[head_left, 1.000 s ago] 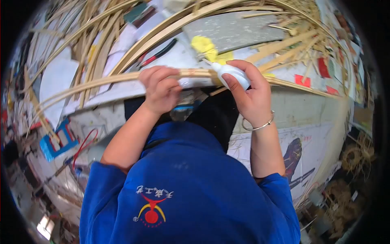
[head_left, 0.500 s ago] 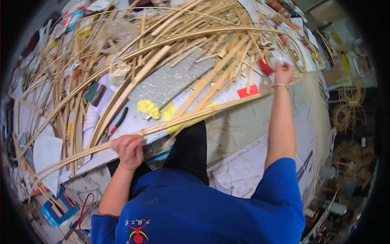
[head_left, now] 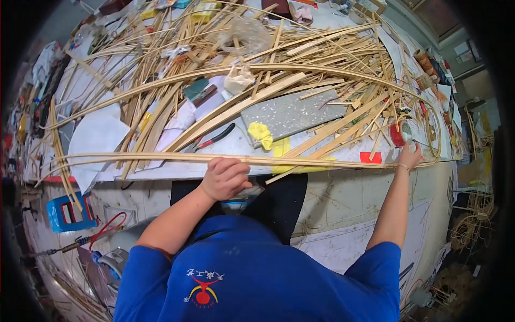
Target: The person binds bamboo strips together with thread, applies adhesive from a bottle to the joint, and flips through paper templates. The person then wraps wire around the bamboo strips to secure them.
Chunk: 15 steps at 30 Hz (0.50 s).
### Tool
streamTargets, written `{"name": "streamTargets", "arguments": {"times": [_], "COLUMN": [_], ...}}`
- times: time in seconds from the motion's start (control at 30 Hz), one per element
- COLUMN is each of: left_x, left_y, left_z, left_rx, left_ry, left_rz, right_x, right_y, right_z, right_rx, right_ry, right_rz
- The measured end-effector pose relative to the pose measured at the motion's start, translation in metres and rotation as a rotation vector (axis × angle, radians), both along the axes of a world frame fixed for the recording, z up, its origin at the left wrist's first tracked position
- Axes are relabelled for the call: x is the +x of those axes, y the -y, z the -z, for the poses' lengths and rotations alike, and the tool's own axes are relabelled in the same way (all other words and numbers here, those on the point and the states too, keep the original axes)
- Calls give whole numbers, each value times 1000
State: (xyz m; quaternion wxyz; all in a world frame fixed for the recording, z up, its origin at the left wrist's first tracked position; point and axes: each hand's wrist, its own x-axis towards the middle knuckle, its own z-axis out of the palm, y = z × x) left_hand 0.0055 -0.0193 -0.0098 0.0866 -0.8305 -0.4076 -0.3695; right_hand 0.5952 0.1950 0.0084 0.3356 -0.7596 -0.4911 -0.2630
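Long thin bamboo strips [head_left: 134, 157] run along the table's front edge as a bundle. My left hand [head_left: 228, 178] is closed in a fist around them, near the middle of the edge. At the right end of the bundle, my right hand [head_left: 411, 155] has its fingers bent and pinched at the near side of a roll of tape [head_left: 398, 134] with a red side and a pale, shiny face. Just left of that hand lies a red card [head_left: 370, 157]. Part of my right fingertips is hard to make out against the tape.
Loose bamboo strips [head_left: 343, 56] cover the back of the table. A speckled grey slab [head_left: 292, 115], a crumpled yellow cloth [head_left: 259, 134] and red-and-black pliers [head_left: 214, 137] lie in front of them. At lower left are a blue frame-like tool [head_left: 58, 214] and a red cord [head_left: 110, 221].
The view has turned and tilted up, showing more of the table's back. My left hand stays by the strips, farther right along them. My right hand stays at the tape roll.
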Motion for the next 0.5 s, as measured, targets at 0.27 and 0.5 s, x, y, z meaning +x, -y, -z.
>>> {"name": "streamTargets", "arguments": {"times": [0.27, 0.5], "left_x": [-1, 5], "left_y": [3, 4], "left_z": [6, 0], "left_rx": [23, 48], "left_ry": [121, 143], "left_rz": [9, -14], "right_x": [-168, -340], "right_y": [189, 329], "right_z": [34, 84], "right_rx": [105, -181], "right_ry": [-542, -1001], "right_rz": [-338, -812]}}
